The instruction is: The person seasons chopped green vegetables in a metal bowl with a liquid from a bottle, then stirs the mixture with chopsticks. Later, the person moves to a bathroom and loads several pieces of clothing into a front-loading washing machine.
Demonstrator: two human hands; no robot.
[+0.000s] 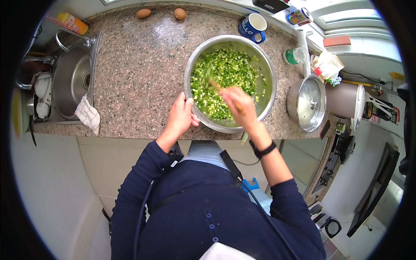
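Note:
A large stainless steel mixing bowl stands near the counter's front edge, holding chopped green vegetables that look like chives or scallions. My left hand steadies its near left rim, thumb on top and fingers around the outer wall. Over the bowl, my right hand grips a wooden stirring utensil slanting down to the left. Its far end is blurred and buried in the greens, so its shape cannot be told. A pale green handle-like end shows below my right wrist; whether it belongs to the same utensil is unclear.
Left lies a steel sink with a white cloth on its edge. Two brown eggs rest at the back. Beyond the bowl stands a blue mug; to its right are a glass jar and a lidded steel pot.

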